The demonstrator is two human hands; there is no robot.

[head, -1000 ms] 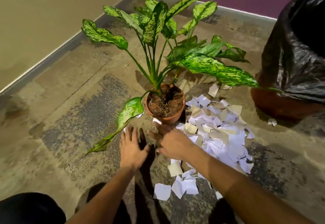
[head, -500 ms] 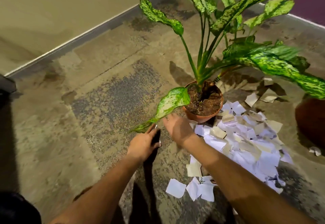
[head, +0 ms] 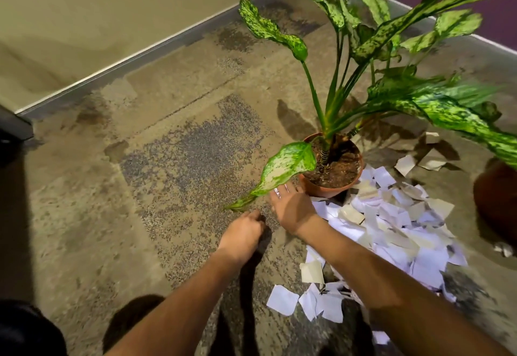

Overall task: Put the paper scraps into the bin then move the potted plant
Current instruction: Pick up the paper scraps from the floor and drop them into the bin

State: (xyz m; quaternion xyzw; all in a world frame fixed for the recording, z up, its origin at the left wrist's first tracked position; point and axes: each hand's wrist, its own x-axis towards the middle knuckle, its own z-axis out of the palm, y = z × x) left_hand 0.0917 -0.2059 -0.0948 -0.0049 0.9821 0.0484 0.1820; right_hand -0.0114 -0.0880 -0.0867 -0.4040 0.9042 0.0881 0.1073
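The view is swinging left now compared with a second ago: the black-lined bin that was filling the right side has dropped out of shot, and only a dark reddish rounded base [head: 496, 201] is peeking in at the right edge, so where the bin sits can't be read from here.

Starting at the left, bare mottled carpet [head: 156, 176] is running up to the grey skirting. Coming inward, the left hand [head: 242, 236], lying flat a second ago, is now curling up, knuckles showing, fingertips pressing down at the carpet just below the tip of a drooping pale leaf [head: 282, 171]. Whether it is pinching a scrap, I cannot tell; nothing white is showing in it.

Next, the right hand [head: 293, 207] is spreading loose, fingers extended, holding nothing, its fingertips [head: 281, 189] reaching just beside the foot of the terracotta pot [head: 331, 187] and under that leaf. It has slid forward off the paper toward the pot.

The potted plant [head: 372, 75] is standing upright on the floor, still where it was, the paper scraps [head: 391, 221] heaped touching its near right side and trailing toward the viewer.

My read: the gathering is barely starting. The pile looks as large as before, so binning comes first and the plant move is waiting.
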